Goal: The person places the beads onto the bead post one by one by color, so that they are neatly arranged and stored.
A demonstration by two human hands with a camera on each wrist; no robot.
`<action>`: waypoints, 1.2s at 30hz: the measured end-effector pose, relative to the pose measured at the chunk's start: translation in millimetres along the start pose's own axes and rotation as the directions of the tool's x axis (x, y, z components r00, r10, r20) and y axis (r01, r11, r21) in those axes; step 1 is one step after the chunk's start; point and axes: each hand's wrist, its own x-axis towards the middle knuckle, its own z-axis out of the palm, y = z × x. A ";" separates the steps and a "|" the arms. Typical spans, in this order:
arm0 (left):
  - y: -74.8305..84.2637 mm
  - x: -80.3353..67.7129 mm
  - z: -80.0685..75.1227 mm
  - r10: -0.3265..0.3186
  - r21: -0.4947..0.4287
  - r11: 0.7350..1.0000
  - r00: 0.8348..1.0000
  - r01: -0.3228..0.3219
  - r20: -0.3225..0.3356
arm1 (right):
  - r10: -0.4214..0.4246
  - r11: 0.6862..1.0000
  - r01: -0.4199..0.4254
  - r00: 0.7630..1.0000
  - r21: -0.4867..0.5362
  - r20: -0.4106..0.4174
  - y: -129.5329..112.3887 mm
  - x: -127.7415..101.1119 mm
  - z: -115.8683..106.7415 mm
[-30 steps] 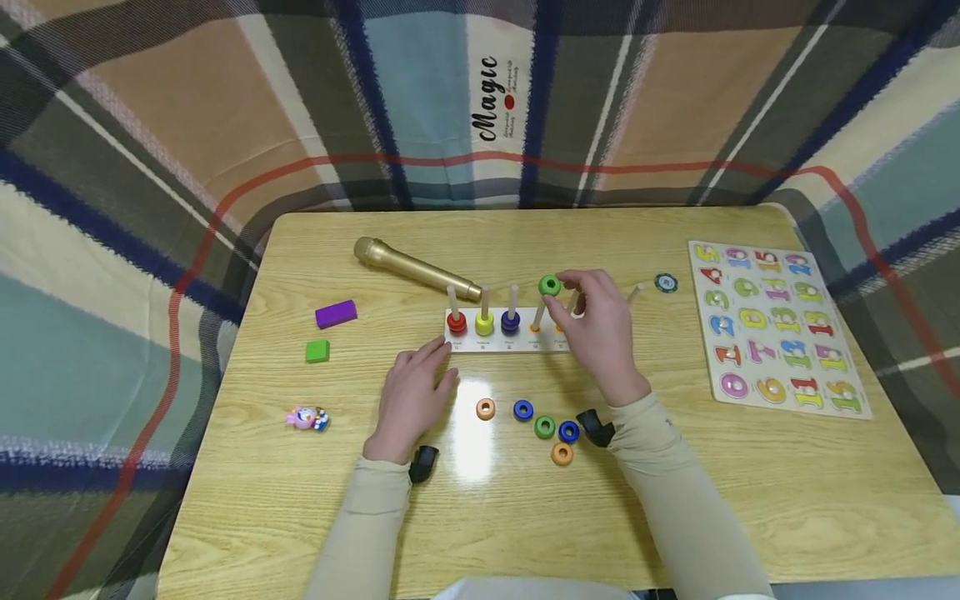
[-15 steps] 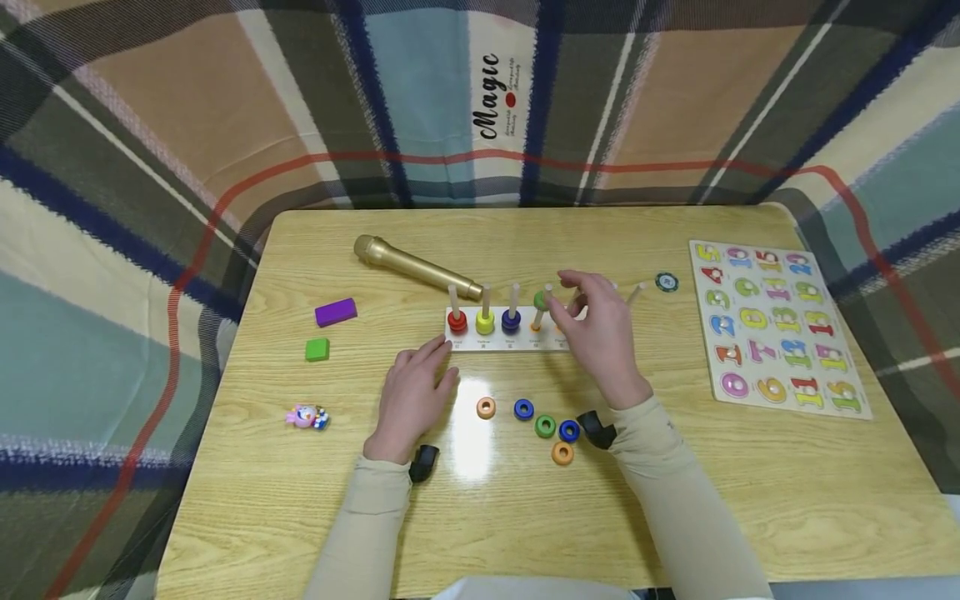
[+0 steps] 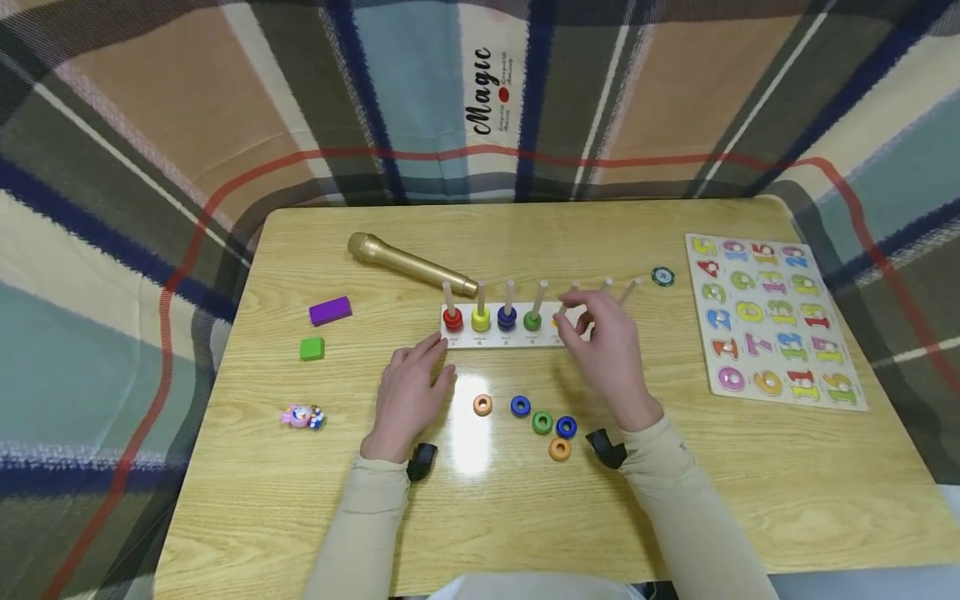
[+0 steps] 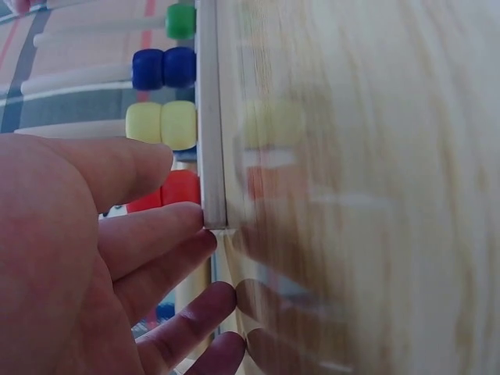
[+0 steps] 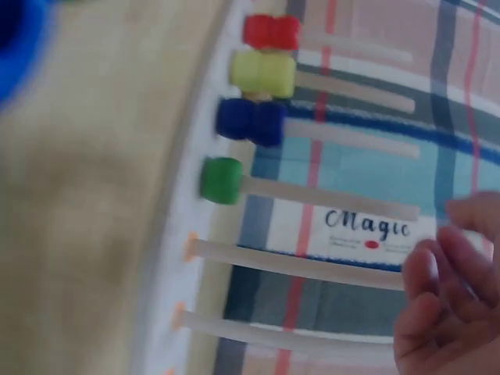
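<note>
At the centre of the head view we see the peg board (image 3: 517,337), a white base with a row of upright wooden pegs. On its first four pegs from the left sit a red ring (image 3: 452,318), a yellow ring (image 3: 481,318), a blue ring (image 3: 507,317) and the green ring (image 3: 532,320), which rests at the foot of the fourth peg.

The right hand (image 3: 611,350) hovers just right of centre, over the right part of the board, its fingers loosely bent and holding nothing; the right wrist view shows the fingertips (image 5: 437,273) apart from the pegs, with the green ring (image 5: 221,180) down against the base. The view there is blurred, so we cannot say whether the hand brushes a bare peg.

The left hand (image 3: 411,392) lies flat on the table (image 3: 750,467) left of centre, fingers straight, and its fingertips (image 4: 187,223) touch the left end of the board's base (image 4: 211,117).

Below the board, in the lower middle of the frame, lie loose rings (image 3: 542,422): two orange, two blue, one green. In the upper left part of the table rests a gold microphone (image 3: 408,264); a purple block (image 3: 330,311) and a green block (image 3: 312,348) sit further left. A number puzzle (image 3: 772,321) lies at the right.
</note>
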 end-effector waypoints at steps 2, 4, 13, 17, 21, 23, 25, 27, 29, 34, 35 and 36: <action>0.3 0.5 -0.1 0.004 0.002 1.000 1.000 -0.004 -0.001 | -0.007 1.000 0.009 0.993 -0.023 0.121 3.2 -12.0 1.6; 0.3 0.7 -0.2 0.007 0.001 1.000 1.000 -0.007 -0.003 | 0.013 0.997 0.008 0.961 -0.073 0.278 7.2 -27.3 4.2; -1.7 0.0 -1.7 -0.002 0.000 1.000 1.000 0.002 -0.004 | 0.154 0.968 -0.006 0.801 -0.250 0.579 12.2 -74.9 17.7; -1.2 -0.8 -1.0 -0.011 -0.009 1.000 1.000 0.011 0.003 | 0.157 0.969 -0.024 0.828 -0.246 0.539 15.3 -73.5 16.4; 0.0 -0.7 -0.2 0.002 -0.004 1.000 1.000 -0.002 -0.005 | 0.133 0.982 -0.064 0.900 -0.175 0.416 18.9 -60.3 8.4; 0.0 -0.3 -0.4 0.004 -0.005 1.000 1.000 -0.004 -0.006 | 0.098 0.992 -0.068 0.949 -0.108 0.300 17.5 -48.8 4.2; -0.1 0.4 -0.8 0.000 -0.009 1.000 1.000 0.000 -0.004 | 0.058 0.998 -0.051 0.984 -0.044 0.166 12.7 -33.6 1.7; -0.1 0.9 -1.2 -0.006 -0.014 1.000 1.000 0.006 0.000 | 0.028 1.000 -0.028 0.998 0.007 0.047 5.6 -18.2 1.1; -0.5 1.2 -1.2 -0.012 -0.019 1.000 1.000 0.012 0.003 | 0.022 0.999 -0.020 0.999 0.047 -0.035 -2.4 -3.3 2.5; -0.7 0.0 -0.8 -0.015 -0.036 0.999 1.000 0.016 0.006 | 0.033 0.998 -0.028 0.995 0.049 -0.092 -13.9 21.8 8.6; -0.8 -0.4 -0.5 -0.015 -0.037 0.999 1.000 0.015 0.008 | 0.037 0.999 -0.034 0.995 0.037 -0.089 -14.6 24.6 10.0; -0.8 -0.7 -0.4 -0.015 -0.037 0.999 1.000 0.015 0.010 | 0.041 0.999 -0.039 0.996 0.019 -0.083 -14.9 26.6 11.3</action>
